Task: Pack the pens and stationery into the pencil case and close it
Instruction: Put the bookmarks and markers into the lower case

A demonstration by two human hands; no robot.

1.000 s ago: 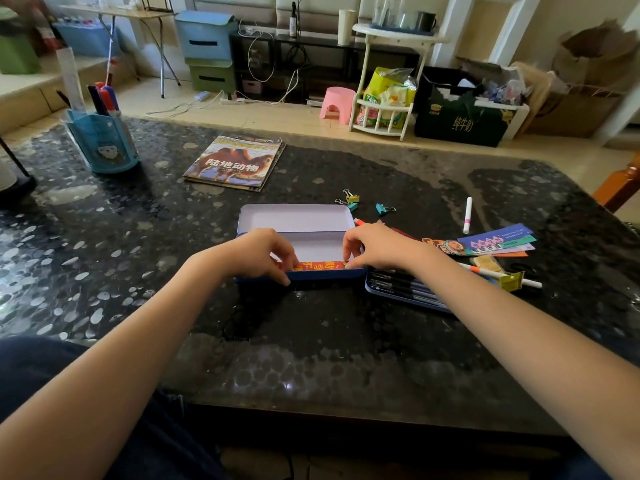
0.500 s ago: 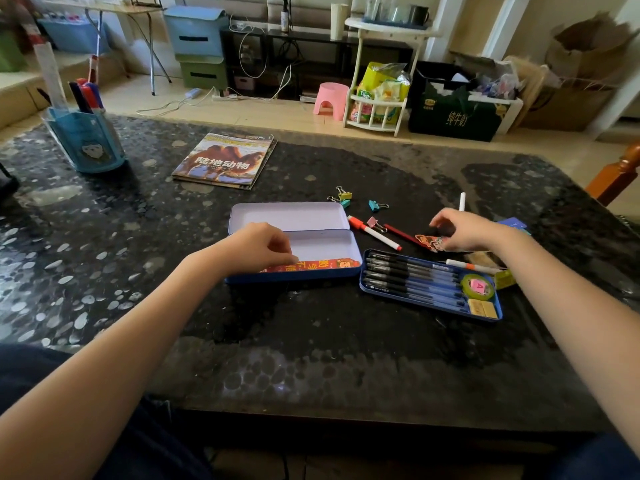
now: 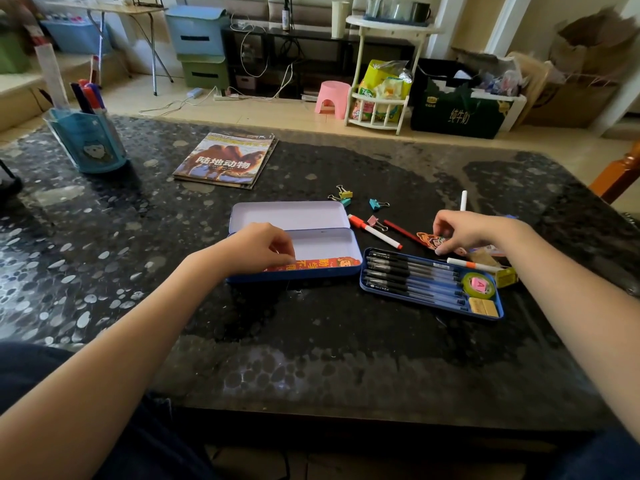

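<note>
**Packing the Pencil Case**

Sitting at a dark speckled bench (image 3: 311,341), a person reaches out with both bare hands. The pencil case (image 3: 294,244) lies open in the middle of the bench, with its lid flat behind it. A red paper strip (image 3: 322,264) with yellow writing lies inside, along the near wall.

The left hand (image 3: 256,247) rests on the left part of the case. Its grip is curled, with the fingertips pressed down on the red strip.

The right hand (image 3: 467,232) is off to the right of the case. Its grip is pinching a cartoon bookmark (image 3: 431,241) that lies on the bench.

Just right of the case sits a blue tray (image 3: 433,282). It holds a row of black pens (image 3: 408,275), a roll of tape (image 3: 479,285) and an eraser (image 3: 483,307).

Between the case and the right hand lie a white marker with a red cap (image 3: 375,232), a red pen (image 3: 401,231) and a pink clip (image 3: 374,221). More clips (image 3: 343,197) lie behind the lid. A magazine (image 3: 227,160) and a blue pen holder (image 3: 88,142) sit farther back on the bench.
</note>
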